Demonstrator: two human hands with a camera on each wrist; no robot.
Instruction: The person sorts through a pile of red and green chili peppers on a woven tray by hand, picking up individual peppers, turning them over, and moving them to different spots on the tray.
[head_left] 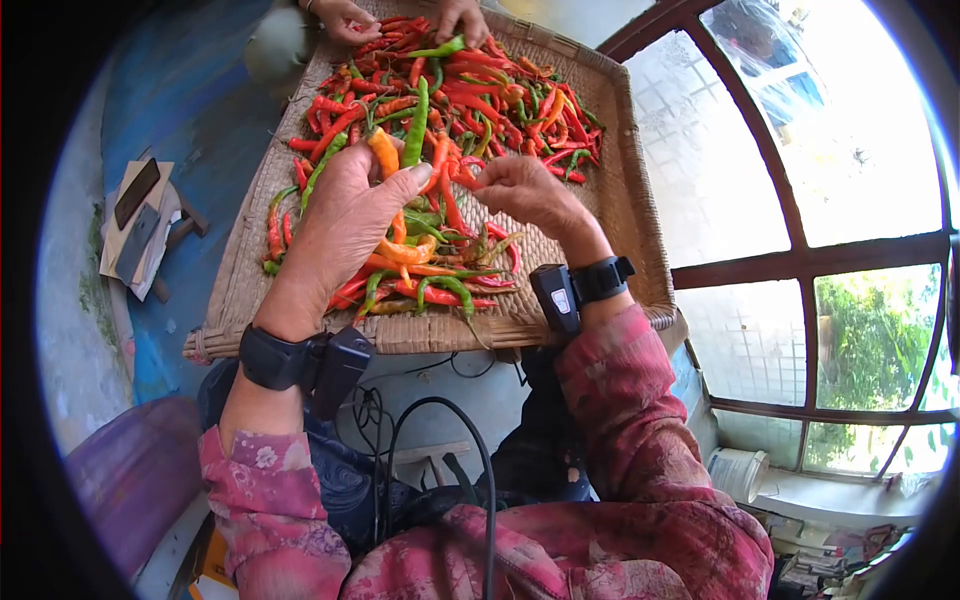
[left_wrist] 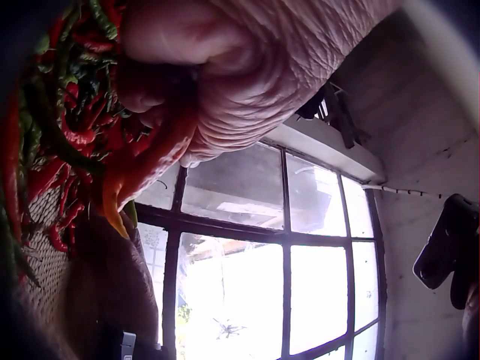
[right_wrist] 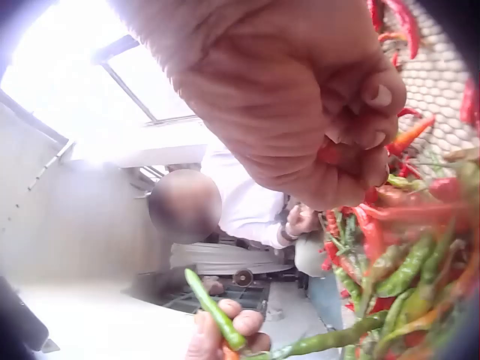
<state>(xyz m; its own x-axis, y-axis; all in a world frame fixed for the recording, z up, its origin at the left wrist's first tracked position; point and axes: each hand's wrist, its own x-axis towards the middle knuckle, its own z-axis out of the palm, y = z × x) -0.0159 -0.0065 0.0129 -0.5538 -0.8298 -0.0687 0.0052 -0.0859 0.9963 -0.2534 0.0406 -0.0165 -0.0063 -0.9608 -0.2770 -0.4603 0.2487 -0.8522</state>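
Observation:
My left hand (head_left: 335,220) grips a bunch of chili peppers, with a long green chili (head_left: 416,125) and an orange chili (head_left: 383,150) standing up past the thumb. In the left wrist view, an orange-red chili (left_wrist: 146,176) hangs below the curled fingers. Close to its right, my right hand (head_left: 535,195) has its fingers curled, pinching a red chili (right_wrist: 330,154) at the fingertips; most of that chili is hidden. Under both hands lie loose red, green and orange chilies on a woven tray (head_left: 245,262).
A larger chili heap (head_left: 500,100) covers the tray's far half. Another person's hands (head_left: 462,18) reach into its far end. Framed windows (head_left: 735,150) stand along the right. Two phones lie on a small stool (head_left: 135,225) at left. A black cable (head_left: 470,420) loops before my lap.

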